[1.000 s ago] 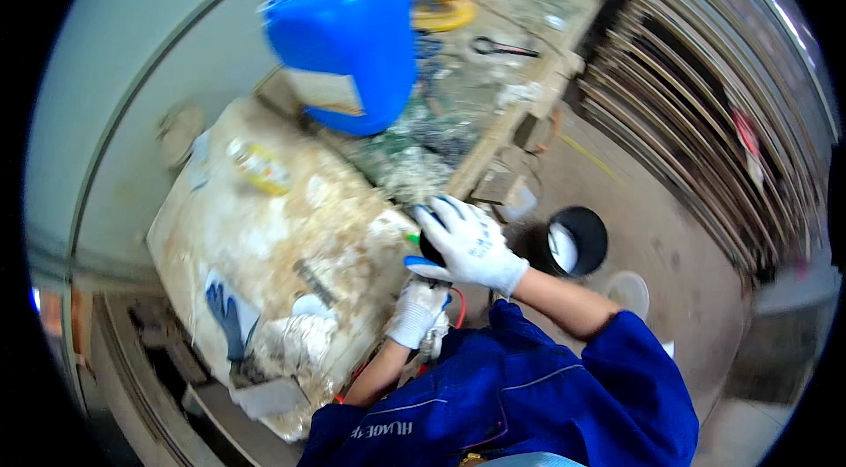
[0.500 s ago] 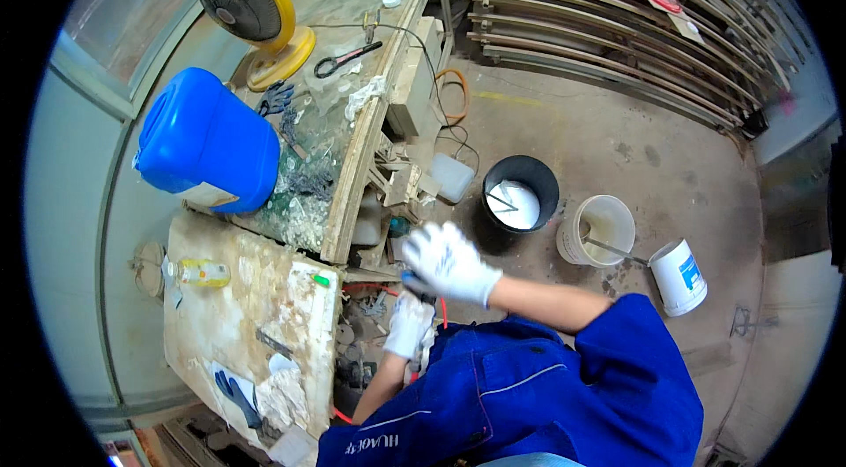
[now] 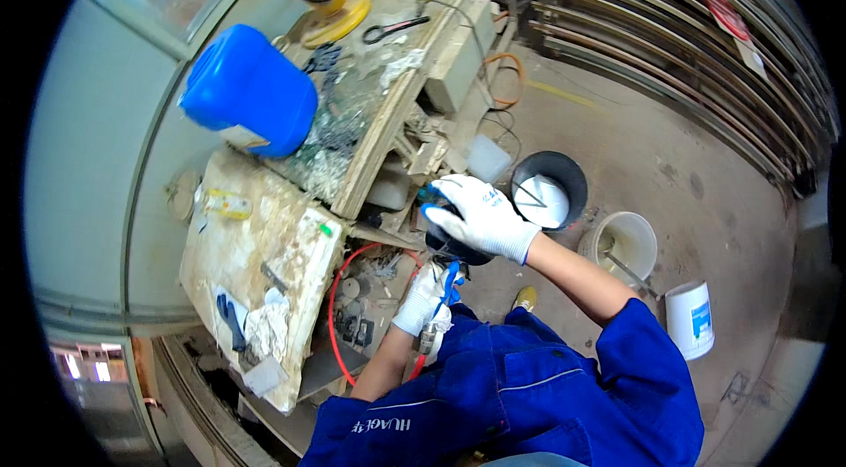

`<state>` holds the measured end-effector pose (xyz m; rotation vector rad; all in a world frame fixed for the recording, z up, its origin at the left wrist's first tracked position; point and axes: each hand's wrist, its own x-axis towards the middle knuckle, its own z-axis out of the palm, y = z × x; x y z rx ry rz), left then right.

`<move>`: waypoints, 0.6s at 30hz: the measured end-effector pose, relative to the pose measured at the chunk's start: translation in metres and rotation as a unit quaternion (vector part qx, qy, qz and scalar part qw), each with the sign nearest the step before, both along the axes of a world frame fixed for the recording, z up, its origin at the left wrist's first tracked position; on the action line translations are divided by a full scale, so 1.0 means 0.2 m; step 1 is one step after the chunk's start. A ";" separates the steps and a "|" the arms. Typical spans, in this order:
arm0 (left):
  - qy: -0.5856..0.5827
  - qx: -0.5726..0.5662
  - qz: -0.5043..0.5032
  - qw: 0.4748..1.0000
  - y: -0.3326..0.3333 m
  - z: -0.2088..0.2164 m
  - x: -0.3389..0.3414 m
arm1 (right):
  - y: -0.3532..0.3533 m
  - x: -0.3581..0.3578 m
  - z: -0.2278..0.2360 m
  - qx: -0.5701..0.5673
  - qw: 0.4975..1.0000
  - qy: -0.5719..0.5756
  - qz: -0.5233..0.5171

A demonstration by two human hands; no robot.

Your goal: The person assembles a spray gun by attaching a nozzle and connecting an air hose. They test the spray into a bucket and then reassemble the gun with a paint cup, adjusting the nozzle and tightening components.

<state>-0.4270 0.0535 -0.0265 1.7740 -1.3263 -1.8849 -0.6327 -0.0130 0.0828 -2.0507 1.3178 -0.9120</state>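
My left hand (image 3: 425, 298), in a white knit glove with blue on it, is closed round a hand-held air tool (image 3: 434, 339). A red hose (image 3: 333, 308) loops beside it. A round black part (image 3: 460, 248) shows just ahead of the left hand; whether it belongs to the tool I cannot tell. Over that black part is my right hand (image 3: 483, 218), also gloved, palm down, with thumb and fingers apart. It hides part of the black piece, and I cannot make out whether they touch.
At left, a stained board (image 3: 256, 247) carries a bottle, a glove and rags. Behind it, a workbench (image 3: 397, 114) holds a blue jerrycan (image 3: 251, 92) and a yellow fan (image 3: 330, 13). A black bucket (image 3: 577, 185) and white buckets (image 3: 648, 233) stand on the floor, near a rack (image 3: 652, 53).
The view has turned, so the bench sits further right and higher. My right hand has spread its fingers. More of the red hose and the round black part now show.
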 end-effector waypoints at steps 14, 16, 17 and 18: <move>0.399 -0.055 0.371 0.837 0.36 0.02 1.25 | -0.49 1.19 0.01 0.139 0.934 -0.152 0.290; 0.387 -0.091 0.389 0.831 0.49 0.01 1.46 | -0.53 1.40 -0.04 0.207 0.929 -0.100 0.289; 0.371 -0.115 0.397 0.832 0.56 -0.01 1.55 | -0.55 1.50 -0.07 0.205 0.929 -0.071 0.300; 0.356 -0.136 0.400 0.834 0.62 -0.02 1.63 | -0.60 1.58 -0.18 0.183 0.930 -0.031 0.317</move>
